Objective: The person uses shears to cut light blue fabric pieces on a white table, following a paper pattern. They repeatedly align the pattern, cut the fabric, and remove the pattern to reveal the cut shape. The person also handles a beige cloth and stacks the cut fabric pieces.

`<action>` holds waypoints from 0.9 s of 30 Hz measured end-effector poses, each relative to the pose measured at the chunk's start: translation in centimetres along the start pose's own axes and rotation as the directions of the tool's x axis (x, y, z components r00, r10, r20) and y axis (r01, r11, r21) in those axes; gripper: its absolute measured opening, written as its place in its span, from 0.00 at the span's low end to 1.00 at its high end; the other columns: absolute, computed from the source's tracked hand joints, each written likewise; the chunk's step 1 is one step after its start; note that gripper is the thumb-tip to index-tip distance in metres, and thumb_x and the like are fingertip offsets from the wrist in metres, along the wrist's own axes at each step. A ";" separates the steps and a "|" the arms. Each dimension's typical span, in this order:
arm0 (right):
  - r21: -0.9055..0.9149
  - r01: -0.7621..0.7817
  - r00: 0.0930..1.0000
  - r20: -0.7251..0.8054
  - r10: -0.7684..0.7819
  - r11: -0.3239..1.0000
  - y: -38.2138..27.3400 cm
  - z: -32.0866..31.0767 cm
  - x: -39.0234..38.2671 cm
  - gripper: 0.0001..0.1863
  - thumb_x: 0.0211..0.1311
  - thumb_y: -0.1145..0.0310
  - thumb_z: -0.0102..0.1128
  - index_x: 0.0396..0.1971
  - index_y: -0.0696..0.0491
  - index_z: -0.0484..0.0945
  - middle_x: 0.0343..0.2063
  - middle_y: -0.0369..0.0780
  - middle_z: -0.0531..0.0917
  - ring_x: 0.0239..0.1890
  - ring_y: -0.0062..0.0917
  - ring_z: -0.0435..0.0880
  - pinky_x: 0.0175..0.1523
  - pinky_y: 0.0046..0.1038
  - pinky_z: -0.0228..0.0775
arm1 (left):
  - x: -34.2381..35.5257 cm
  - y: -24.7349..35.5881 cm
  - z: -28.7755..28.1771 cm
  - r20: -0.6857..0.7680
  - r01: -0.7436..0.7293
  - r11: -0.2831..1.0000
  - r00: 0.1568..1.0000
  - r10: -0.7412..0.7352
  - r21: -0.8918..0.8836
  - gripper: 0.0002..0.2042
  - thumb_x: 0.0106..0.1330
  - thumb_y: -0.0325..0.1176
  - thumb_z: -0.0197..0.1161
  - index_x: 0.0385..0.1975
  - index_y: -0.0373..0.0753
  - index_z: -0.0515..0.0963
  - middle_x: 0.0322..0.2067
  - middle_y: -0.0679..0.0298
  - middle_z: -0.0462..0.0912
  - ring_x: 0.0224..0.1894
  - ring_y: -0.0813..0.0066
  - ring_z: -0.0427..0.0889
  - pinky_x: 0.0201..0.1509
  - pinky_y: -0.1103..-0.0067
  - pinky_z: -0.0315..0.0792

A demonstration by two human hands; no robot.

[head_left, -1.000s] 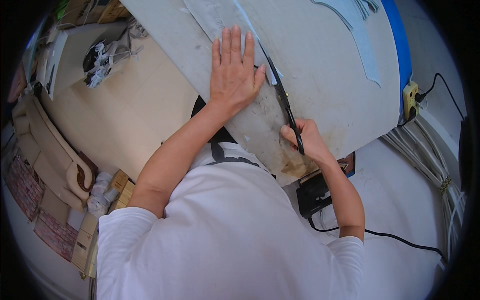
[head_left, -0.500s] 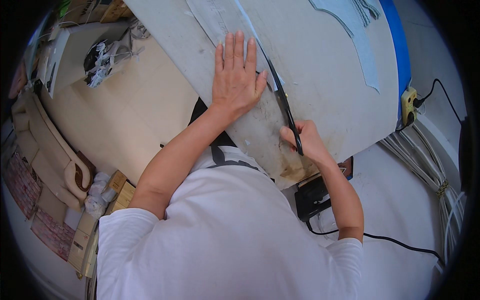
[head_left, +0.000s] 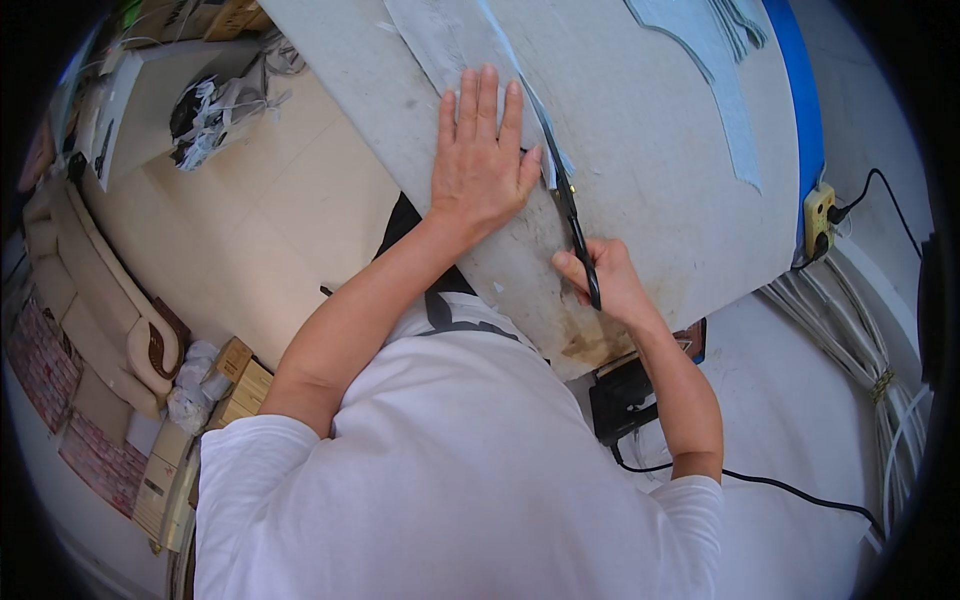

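My left hand (head_left: 480, 165) lies flat, fingers stretched forward, on a pale grey sheet (head_left: 440, 40) on the table. Light blue cloth (head_left: 497, 30) peeks out along the sheet's right edge. My right hand (head_left: 612, 280) is wrapped round the handles of a long pair of black scissors (head_left: 575, 225). Their blades run forward along the blue edge, just right of my left thumb. How far the blades are apart is hard to make out. Farther off to the right, several light blue cloth pieces (head_left: 690, 40) lie with curved edges, some stacked or folded.
The pale worktable (head_left: 690, 220) has a blue band (head_left: 800, 100) along its right edge. A yellow power strip (head_left: 818, 215) with black plugs hangs there. Below the near edge sits a black device (head_left: 622, 400) with a cord. A sofa (head_left: 100, 290) and boxes stand at left.
My left hand has shifted slightly right along with the sheet. The scissors have tilted a little, their handles moving slightly left. More blue cloth shows beside the blades.
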State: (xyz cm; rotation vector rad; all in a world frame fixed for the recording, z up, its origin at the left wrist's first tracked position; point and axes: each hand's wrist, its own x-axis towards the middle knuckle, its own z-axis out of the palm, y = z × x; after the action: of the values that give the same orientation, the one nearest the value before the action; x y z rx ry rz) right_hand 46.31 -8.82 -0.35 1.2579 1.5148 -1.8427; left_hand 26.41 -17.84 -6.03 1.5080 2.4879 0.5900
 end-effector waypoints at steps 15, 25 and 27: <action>0.099 0.039 0.999 0.028 -0.042 0.994 0.4 -0.1 -0.2 0.25 0.62 0.50 0.68 0.15 0.53 0.73 0.13 0.32 0.74 0.14 0.14 0.72 0.20 0.20 0.61 | 4.2 -1.5 -3.4 -0.062 -0.025 0.999 0.998 0.027 0.039 0.26 0.66 0.41 0.57 0.60 0.30 0.71 0.66 0.44 0.65 0.69 0.46 0.61 0.75 0.54 0.47; 0.058 0.034 0.999 0.039 -0.036 0.998 0.6 -0.2 -0.1 0.25 0.65 0.50 0.66 0.15 0.52 0.72 0.12 0.32 0.74 0.14 0.15 0.72 0.21 0.21 0.62 | 9.9 -9.6 -3.7 -0.082 -0.058 0.992 0.994 0.067 0.110 0.31 0.72 0.51 0.47 0.70 0.38 0.61 0.74 0.53 0.53 0.77 0.54 0.47 0.79 0.59 0.39; 0.051 0.031 0.999 0.040 -0.033 0.998 0.7 -0.3 -0.1 0.25 0.65 0.50 0.66 0.15 0.52 0.72 0.12 0.32 0.74 0.14 0.15 0.72 0.21 0.21 0.62 | 9.9 -9.4 -3.3 -0.101 -0.051 0.993 0.993 0.062 0.109 0.32 0.72 0.51 0.48 0.70 0.38 0.61 0.74 0.53 0.53 0.76 0.54 0.47 0.79 0.59 0.39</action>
State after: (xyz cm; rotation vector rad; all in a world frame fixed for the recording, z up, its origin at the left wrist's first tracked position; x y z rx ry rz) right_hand 47.04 -8.76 -0.68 1.2182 1.4841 -1.9263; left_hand 12.93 -13.79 -6.43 1.6312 2.5997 0.5673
